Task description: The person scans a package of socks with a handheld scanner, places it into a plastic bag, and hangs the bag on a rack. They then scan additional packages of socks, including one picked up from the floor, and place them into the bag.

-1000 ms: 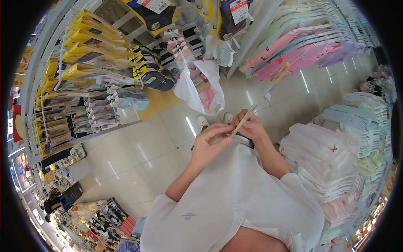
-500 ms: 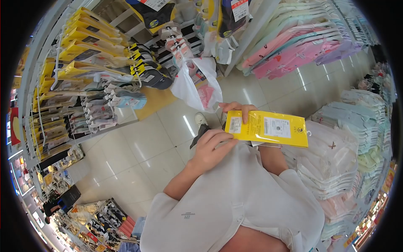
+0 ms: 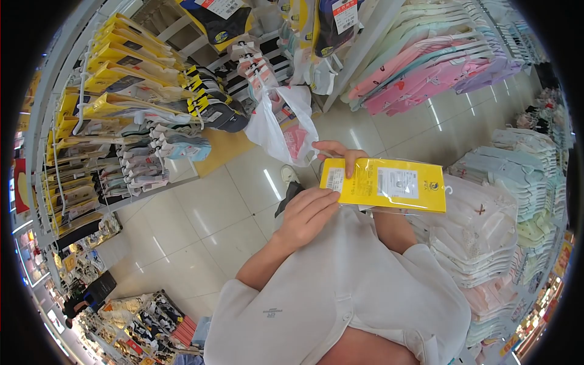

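A flat yellow hook-top package (image 3: pixel 365 185) with a clear plastic edge lies across both my hands in front of my chest, printed side up, with a barcode and a white label showing. My right hand (image 3: pixel 348 157) grips its far left edge, one finger over the top and the rest partly hidden behind. My left hand (image 3: pixel 307 213) is closed on the near left corner, fingers together on the printed face. Just past my right fingertips is a white plastic bag (image 3: pixel 264 131) with something pink inside; it overlaps the hanging socks in this view.
Yellow packages (image 3: pixel 115 73) and socks (image 3: pixel 143 161) hang on hooks along the left rack (image 3: pixel 82 100). Pink and pale garments (image 3: pixel 420 79) hang at the upper right, with white clothes (image 3: pixel 480 225) close on my right. Tiled floor (image 3: pixel 201 225) runs between the racks.
The package has shifted slightly left, and my right hand has moved a little left with it. My left hand stays at the near corner, its fingers drawn closer together.
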Available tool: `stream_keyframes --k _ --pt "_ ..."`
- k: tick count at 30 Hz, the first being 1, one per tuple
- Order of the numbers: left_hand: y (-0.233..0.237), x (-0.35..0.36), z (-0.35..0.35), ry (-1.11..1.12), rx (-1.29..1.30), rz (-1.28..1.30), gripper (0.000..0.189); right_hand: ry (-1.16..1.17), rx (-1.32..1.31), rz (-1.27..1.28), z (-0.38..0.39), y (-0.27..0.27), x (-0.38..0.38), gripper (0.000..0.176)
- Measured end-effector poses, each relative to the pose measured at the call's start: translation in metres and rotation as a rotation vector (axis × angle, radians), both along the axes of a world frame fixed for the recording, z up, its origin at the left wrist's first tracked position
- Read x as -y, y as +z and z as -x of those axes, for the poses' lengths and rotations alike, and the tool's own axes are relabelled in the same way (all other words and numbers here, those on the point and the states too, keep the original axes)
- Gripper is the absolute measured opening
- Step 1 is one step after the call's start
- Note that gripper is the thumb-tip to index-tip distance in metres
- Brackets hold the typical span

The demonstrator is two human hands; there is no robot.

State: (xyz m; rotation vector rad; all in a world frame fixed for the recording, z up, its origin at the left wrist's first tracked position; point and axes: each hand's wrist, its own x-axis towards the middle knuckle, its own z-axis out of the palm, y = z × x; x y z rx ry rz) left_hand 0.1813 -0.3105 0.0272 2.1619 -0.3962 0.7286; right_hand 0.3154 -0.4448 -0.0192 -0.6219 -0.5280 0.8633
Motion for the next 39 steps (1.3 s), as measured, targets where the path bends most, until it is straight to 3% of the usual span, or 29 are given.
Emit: stream_keyframes --k 7,9,13,23,28,29,32,36,39 --pt "0.006 -0.002 0.0 0.012 0.069 0.011 0.015 0.044 0.014 -0.069 0.002 -0.007 -0.001 0.046" --pt "0.01 -0.002 -0.001 0.014 0.072 0.021 0.014 -0.008 -0.071 0.057 0.008 0.001 0.002 0.041" --pt "0.019 0.002 0.0 0.033 0.086 0.056 0.012 0.063 -0.081 0.108 0.004 -0.013 0.009 0.058" --pt "0.013 0.001 0.004 0.083 0.023 0.226 0.013 -0.056 -0.017 0.169 0.009 -0.005 0.009 0.035" --pt "0.006 0.005 0.01 0.27 -0.293 0.951 0.016 0.042 0.275 0.052 -0.006 -0.034 0.012 0.033" --pt "0.005 0.004 0.007 0.299 -0.331 1.109 0.017 0.005 -0.033 0.278 0.007 -0.027 0.02 0.016" --pt "-0.006 -0.007 0.003 0.247 -0.426 1.329 0.017 -0.008 -0.162 0.421 0.007 -0.035 0.025 0.013" --pt "-0.021 -0.014 0.006 0.222 -0.456 1.478 0.021 -0.096 -0.065 0.548 0.01 -0.028 0.022 0.015" --pt "-0.013 -0.013 0.003 0.325 -0.448 1.512 0.025 -0.118 -0.01 0.586 0.011 -0.024 0.02 0.014"
